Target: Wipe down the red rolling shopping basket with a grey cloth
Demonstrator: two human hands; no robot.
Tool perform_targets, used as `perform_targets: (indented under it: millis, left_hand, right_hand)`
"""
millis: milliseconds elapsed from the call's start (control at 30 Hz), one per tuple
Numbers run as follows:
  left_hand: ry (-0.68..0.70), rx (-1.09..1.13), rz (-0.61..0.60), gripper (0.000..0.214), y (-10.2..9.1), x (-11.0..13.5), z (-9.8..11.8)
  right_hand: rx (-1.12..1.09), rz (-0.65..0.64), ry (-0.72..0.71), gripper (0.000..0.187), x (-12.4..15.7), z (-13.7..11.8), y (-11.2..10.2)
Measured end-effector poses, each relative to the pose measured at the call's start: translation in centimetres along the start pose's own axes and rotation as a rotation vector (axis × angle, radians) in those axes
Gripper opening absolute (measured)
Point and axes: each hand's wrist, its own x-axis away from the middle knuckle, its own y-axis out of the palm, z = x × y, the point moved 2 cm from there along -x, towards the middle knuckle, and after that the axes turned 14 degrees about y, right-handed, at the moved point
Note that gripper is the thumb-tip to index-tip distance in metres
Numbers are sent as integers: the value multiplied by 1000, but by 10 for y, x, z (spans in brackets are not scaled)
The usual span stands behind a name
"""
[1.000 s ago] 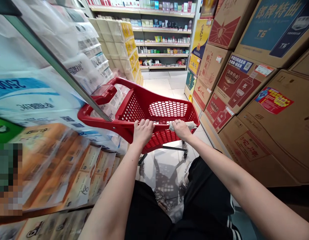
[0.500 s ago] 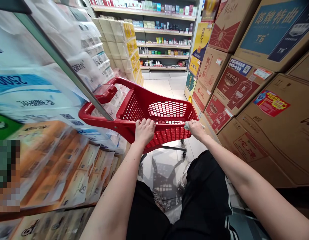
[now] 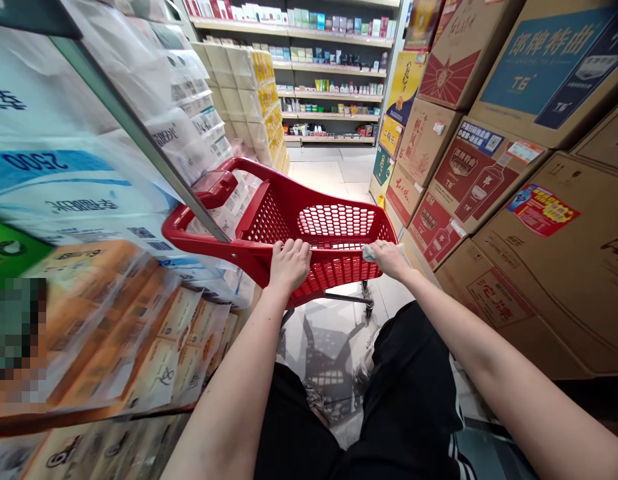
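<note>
A red plastic shopping cart (image 3: pixel 333 263) stands sideways in front of my knees, its perforated basket showing nothing inside. My left hand (image 3: pixel 290 263) is closed over the near rim of the basket, fingers curled across the top edge. Farther right, near the cart's front corner, my right hand (image 3: pixel 386 259) is closed on a crumpled pale grey cloth (image 3: pixel 369 253), pressing it against the same rim. Part of the cloth is hidden under the fingers. The cart's push handle (image 3: pixel 176 230) points left, beside a slanted metal post.
Cardboard cartons (image 3: pixel 529 180) are stacked high along the right. On the left rise plastic-wrapped paper packs (image 3: pixel 89 173) and orange packs (image 3: pixel 103 320). A metal post (image 3: pixel 139 140) slants in front of the cart handle. Shelves of small goods (image 3: pixel 333 73) stand beyond the tiled floor (image 3: pixel 339 167).
My right hand has slid slightly left along the rim with the cloth. My left hand keeps its place on the rim. The view has shifted a little.
</note>
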Motion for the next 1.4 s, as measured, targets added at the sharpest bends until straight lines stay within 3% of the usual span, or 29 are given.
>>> perform_targets:
  millis: [100, 200, 367, 533, 767, 900, 1100, 1200, 1300, 1400]
  left_hand:
    - [1, -12, -2, 29, 1, -1, 3]
    - [5, -8, -12, 30, 1, -2, 6]
    - [34, 57, -27, 33, -10, 2, -4]
    - [-61, 13, 28, 31, -22, 14, -31]
    - [-107, 12, 45, 30, -18, 14, -31]
    - [-119, 20, 60, 29, -17, 14, -30]
    - [-126, 31, 50, 29, -17, 14, -27]
    - [-114, -10, 33, 30, -18, 14, -26]
    - [-114, -2, 27, 31, -19, 15, -26]
    - [-109, 9, 37, 30, -19, 16, -25]
  right_hand:
    - [-42, -7, 53, 23, 9, 42, 6]
    - [-88, -24, 43, 20, 8, 58, 12]
    - [-153, -81, -32, 19, -2, 65, 18]
    - [-161, -68, -83, 27, -5, 66, 19]
    - [-53, -46, 20, 28, 0, 56, 15]
    - [-69, -1, 88, 34, 1, 26, 4]
    - [-210, 38, 74, 45, -19, -90, -8]
    - [-255, 63, 55, 44, -25, -117, -10]
    - [-269, 17, -10, 40, -20, -92, -9]
    - [-227, -6, 67, 38, -9, -34, -4]
